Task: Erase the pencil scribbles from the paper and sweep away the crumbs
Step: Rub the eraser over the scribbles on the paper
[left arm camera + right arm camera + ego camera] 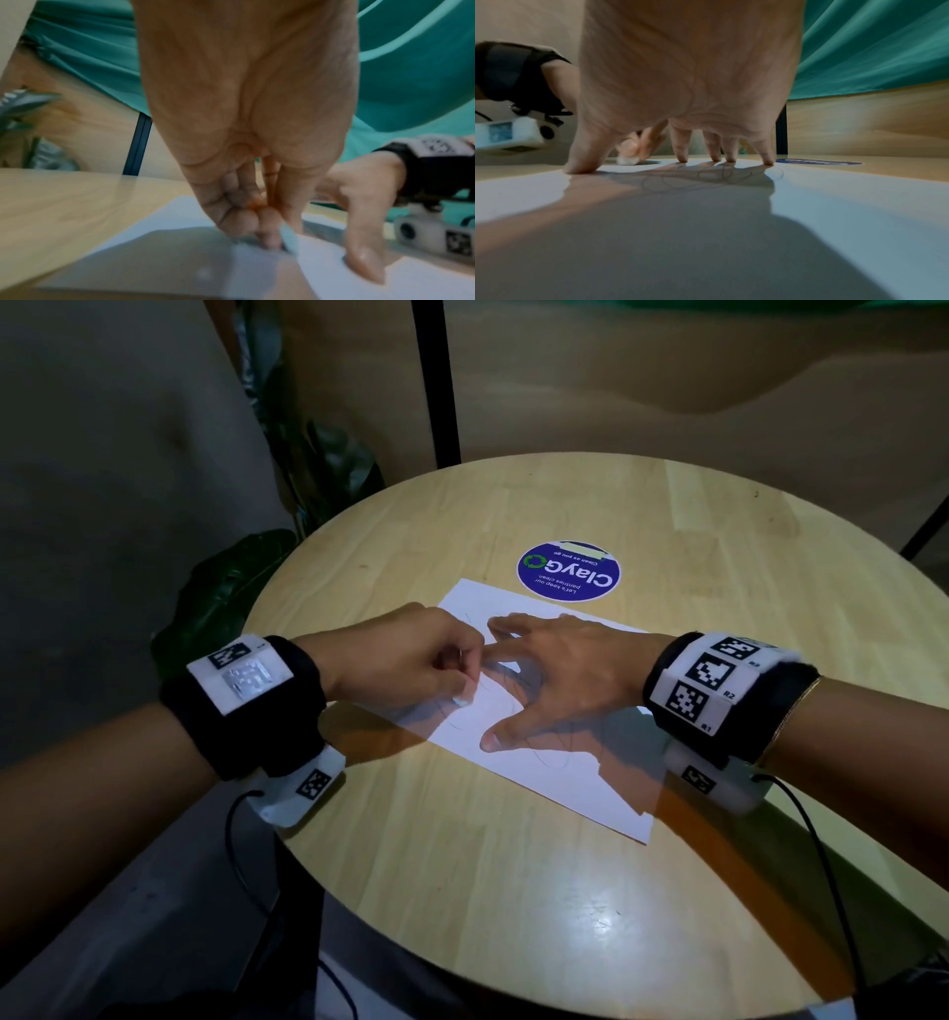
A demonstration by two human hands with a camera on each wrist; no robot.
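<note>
So the paper (544, 752) sits just in front of the blue sticker (568, 571), right hand (560, 670) splayed flat on it — probably to stop it sliding — while the left hand (405, 654) pinches the eraser (464, 700) onto the scribbles (706, 176) beside the right thumb.

Left hand (405, 654) curled, fingers pinching — right hand (554, 670) splayed (fingertips down).
</note>
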